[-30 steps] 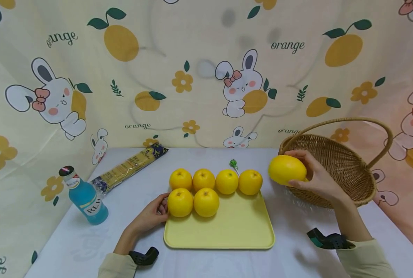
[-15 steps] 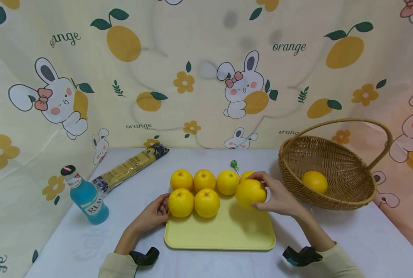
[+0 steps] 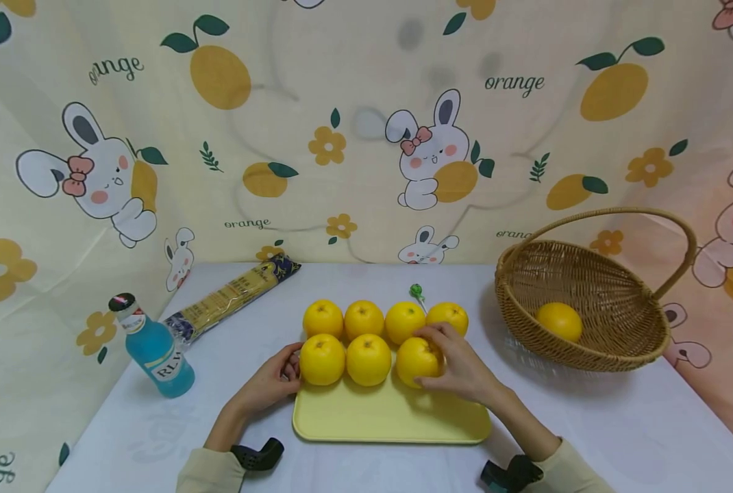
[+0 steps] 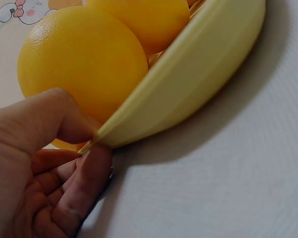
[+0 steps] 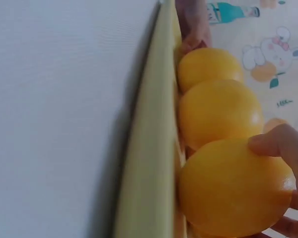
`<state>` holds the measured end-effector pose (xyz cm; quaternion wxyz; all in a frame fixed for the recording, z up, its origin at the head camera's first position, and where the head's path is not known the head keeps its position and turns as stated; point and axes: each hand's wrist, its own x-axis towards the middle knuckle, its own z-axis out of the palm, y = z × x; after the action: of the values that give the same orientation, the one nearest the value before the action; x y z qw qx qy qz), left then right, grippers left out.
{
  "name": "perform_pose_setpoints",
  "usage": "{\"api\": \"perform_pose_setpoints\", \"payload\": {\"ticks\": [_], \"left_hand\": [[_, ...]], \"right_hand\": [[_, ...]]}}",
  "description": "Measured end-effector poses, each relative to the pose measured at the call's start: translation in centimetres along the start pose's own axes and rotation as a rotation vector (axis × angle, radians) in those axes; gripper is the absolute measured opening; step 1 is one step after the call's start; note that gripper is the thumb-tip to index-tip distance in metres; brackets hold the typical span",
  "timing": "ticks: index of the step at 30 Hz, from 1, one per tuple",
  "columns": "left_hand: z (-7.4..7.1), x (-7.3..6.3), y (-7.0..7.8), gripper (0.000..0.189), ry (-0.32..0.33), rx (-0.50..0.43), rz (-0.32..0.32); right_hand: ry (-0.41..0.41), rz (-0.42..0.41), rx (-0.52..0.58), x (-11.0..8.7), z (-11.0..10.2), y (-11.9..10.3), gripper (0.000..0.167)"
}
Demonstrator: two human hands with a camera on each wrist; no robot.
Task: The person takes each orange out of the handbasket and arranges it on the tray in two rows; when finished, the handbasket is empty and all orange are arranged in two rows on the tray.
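My right hand (image 3: pixel 468 370) grips an orange (image 3: pixel 414 364) at the right end of the front row on the yellow tray (image 3: pixel 391 416). In the right wrist view, thumb and fingers curl round that orange (image 5: pixel 233 188). At the tray's left side, my left hand (image 3: pixel 272 383) pinches the rim, as the left wrist view shows with the tray edge (image 4: pixel 188 84) between thumb and fingers. Beside it sits the front-left orange (image 3: pixel 322 359), with another orange (image 3: pixel 368 360) to its right. Behind them several oranges form a back row, including one orange (image 3: pixel 322 319) at its left end.
A wicker basket (image 3: pixel 594 274), tilted, stands at the right with one orange (image 3: pixel 560 322) inside. A blue bottle (image 3: pixel 159 359) and a long gold packet (image 3: pixel 233 294) lie at the left. A green-topped lollipop (image 3: pixel 416 292) is behind the tray.
My right hand has moved left from the basket with the orange, then down onto the tray beside the front row. My left hand has stayed at the tray's rim.
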<state>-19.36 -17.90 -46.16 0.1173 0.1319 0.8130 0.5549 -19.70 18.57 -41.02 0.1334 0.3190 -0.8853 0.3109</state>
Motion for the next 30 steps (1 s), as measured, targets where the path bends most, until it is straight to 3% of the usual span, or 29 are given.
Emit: {"api": "perform_pose_setpoints", "payload": {"ticks": [8, 14, 22, 27, 30], "left_hand": [[-0.1, 0.0, -0.1, 0.07, 0.0, -0.004, -0.008], [-0.1, 0.0, -0.2, 0.07, -0.024, 0.0, 0.031], [-0.1, 0.1, -0.1, 0.07, -0.008, -0.004, 0.005], [-0.2, 0.0, 0.0, 0.071, -0.009, 0.006, 0.017], [-0.1, -0.2, 0.9, 0.07, -0.013, -0.002, 0.014]], "right_hand": [[-0.003, 0.007, -0.015, -0.4, 0.3, -0.4, 0.074], [-0.017, -0.01, -0.088, -0.8, 0.5, -0.2, 0.082], [0.012, -0.068, -0.112, -0.8, 0.6, 0.0, 0.082], [0.006, -0.062, -0.108, -0.8, 0.7, 0.0, 0.082], [-0.003, -0.048, -0.105, -0.9, 0.7, 0.0, 0.083]]}}
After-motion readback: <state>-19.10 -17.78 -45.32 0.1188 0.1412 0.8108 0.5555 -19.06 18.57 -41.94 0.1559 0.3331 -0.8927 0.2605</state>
